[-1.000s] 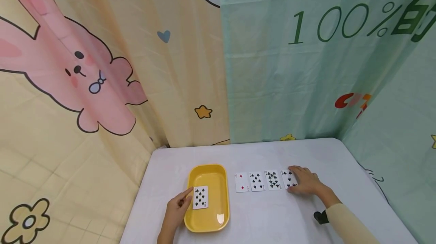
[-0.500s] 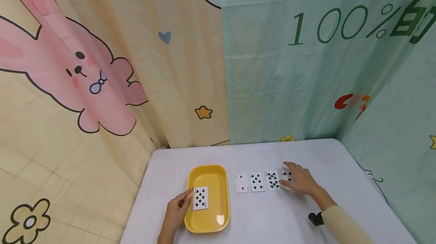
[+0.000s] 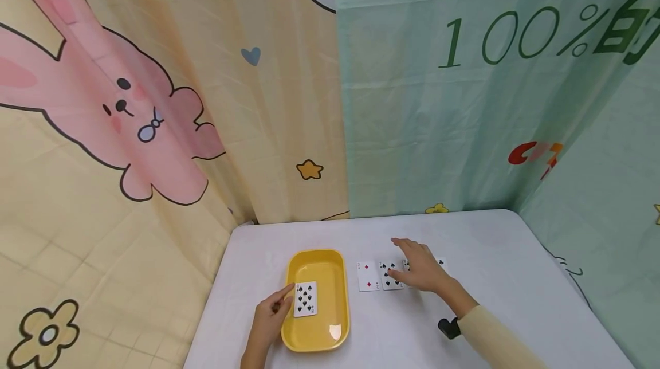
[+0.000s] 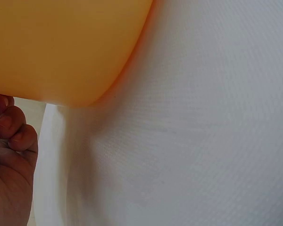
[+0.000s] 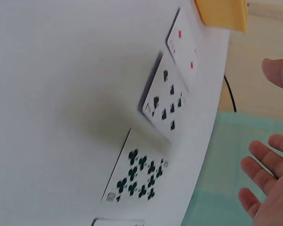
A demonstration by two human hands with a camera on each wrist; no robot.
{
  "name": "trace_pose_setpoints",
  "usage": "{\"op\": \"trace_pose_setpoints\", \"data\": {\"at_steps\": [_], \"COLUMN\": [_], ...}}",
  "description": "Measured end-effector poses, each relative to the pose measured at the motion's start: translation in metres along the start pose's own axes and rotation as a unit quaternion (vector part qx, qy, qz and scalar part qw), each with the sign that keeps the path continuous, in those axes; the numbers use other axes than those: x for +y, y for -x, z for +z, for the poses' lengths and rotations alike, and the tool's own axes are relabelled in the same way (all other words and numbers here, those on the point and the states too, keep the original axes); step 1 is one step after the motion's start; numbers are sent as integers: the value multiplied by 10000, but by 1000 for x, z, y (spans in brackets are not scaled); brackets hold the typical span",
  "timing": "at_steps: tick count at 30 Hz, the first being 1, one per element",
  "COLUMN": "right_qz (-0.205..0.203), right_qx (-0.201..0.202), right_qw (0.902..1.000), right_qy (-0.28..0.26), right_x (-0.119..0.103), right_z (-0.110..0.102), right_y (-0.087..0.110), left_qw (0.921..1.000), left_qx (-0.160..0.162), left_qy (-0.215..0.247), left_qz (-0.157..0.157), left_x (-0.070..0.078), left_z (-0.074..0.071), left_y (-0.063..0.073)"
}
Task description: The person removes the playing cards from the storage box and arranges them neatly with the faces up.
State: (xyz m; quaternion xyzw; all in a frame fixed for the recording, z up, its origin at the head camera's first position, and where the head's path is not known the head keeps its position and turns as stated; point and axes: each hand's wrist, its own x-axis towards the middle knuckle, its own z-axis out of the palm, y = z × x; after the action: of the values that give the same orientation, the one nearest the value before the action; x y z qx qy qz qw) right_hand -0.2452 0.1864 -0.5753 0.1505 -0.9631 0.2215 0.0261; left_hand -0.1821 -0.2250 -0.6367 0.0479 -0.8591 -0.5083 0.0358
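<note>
My left hand grips the left rim of the yellow tray; its curled fingers show against the tray's outer wall in the left wrist view. Inside the tray, close to that hand, lies a spades playing card, face up. Above the row of face-up cards hovers my right hand, fingers spread, holding nothing. The row holds a two of diamonds, a stack topped by a spades card, a clubs card and one more card, partly hidden behind the hand.
A white-covered table bears everything. Printed curtains stand along its back and both sides. A black device hangs at the right wrist below the sleeve.
My right hand has moved left along the row, from the rightmost card to above the clubs and spades cards. The left hand stays at the tray; the cards keep their places.
</note>
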Motion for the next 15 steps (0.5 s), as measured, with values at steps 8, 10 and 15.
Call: {"op": "trace_pose_setpoints", "data": {"at_steps": [8, 10, 15], "right_qz": [-411, -556, -931], "right_qx": [-231, -293, -480], "right_qw": [9985, 9973, 9933], "right_qy": [-276, -372, -497], "right_x": [-55, -67, -95], "right_z": [14, 19, 30], "right_y": [-14, -18, -27], "left_qw": [10000, 10000, 9999], "left_qx": [-41, -70, -128], "left_qy": [-19, -20, 39], "left_qz": [24, 29, 42], "left_x": [0, 1, 2], "left_z": [0, -1, -1], "left_y": [1, 1, 1]}}
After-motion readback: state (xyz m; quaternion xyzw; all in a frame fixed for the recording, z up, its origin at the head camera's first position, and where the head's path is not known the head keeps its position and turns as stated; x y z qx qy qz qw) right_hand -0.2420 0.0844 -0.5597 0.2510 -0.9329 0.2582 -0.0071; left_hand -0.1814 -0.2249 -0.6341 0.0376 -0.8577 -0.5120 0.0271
